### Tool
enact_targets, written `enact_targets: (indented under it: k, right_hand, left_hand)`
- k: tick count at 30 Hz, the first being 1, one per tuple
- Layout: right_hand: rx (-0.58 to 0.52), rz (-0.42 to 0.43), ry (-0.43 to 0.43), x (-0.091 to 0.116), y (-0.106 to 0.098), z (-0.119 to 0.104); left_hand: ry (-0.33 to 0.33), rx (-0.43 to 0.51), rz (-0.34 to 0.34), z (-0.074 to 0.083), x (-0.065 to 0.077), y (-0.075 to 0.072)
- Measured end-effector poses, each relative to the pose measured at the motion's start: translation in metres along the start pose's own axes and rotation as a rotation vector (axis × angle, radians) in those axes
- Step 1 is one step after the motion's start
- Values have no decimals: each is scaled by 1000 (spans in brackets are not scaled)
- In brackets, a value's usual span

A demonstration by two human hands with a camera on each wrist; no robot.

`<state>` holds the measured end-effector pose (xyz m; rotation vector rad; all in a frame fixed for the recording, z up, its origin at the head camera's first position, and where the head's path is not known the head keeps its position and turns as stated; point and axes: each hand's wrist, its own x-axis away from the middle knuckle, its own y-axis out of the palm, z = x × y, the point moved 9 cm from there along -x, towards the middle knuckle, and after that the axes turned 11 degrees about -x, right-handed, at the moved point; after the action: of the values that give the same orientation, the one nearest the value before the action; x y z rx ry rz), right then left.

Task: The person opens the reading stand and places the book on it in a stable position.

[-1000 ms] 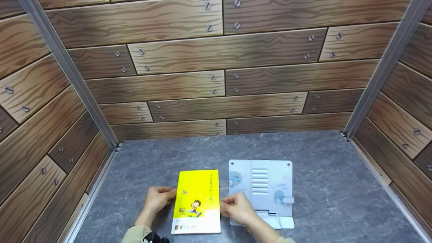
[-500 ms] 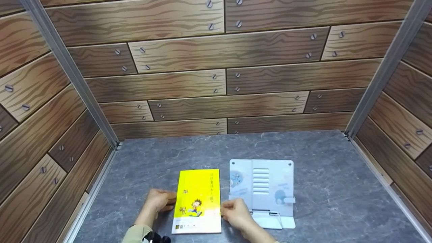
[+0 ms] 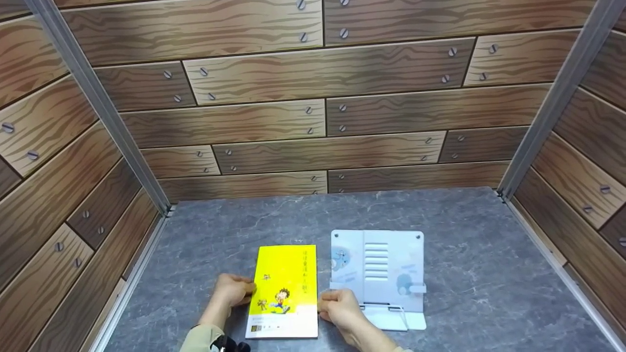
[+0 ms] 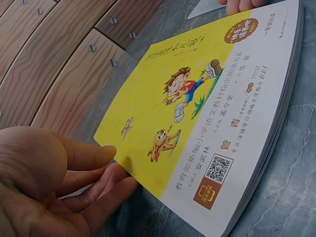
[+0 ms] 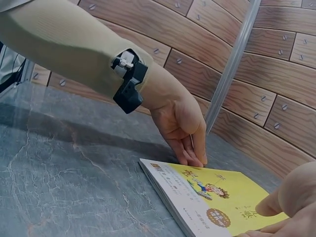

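Note:
A yellow and white children's book [image 3: 279, 278] with a cartoon boy and small animals on its cover lies face up, seen in all three views. My left hand [image 3: 232, 291] is at its left edge; in the left wrist view the thumb [image 4: 91, 155] is at the cover's edge and the fingers [image 4: 111, 197] reach the side below. My right hand [image 3: 342, 310] pinches the right edge near the lower half. The right wrist view has that thumb [image 5: 271, 203] over the cover, its fingers partly hidden.
A pale blue book stand [image 3: 396, 293] with slots, cartoon prints and a wire support stands just right of the book, behind my right hand. Wood-patterned walls [image 3: 274, 122] and metal corner posts [image 3: 543, 107] enclose the grey marbled table [image 3: 479, 254].
My right hand has slid slightly toward me along the book's right edge. The left hand has shifted a little nearer as well. Book and stand stay nearly in place.

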<state>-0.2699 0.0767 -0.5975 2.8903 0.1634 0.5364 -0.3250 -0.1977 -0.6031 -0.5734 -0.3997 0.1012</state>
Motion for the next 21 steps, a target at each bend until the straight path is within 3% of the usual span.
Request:
enact_targets:
  k: [11, 21]
  right_hand:
    - [-105, -31, 106, -1, 3, 15]
    - [18, -144, 95, 3, 17, 13]
  left_hand:
    - [-7, -47, -29, -11, -3, -5]
    - [-27, -22, -67, -17, -6, -3]
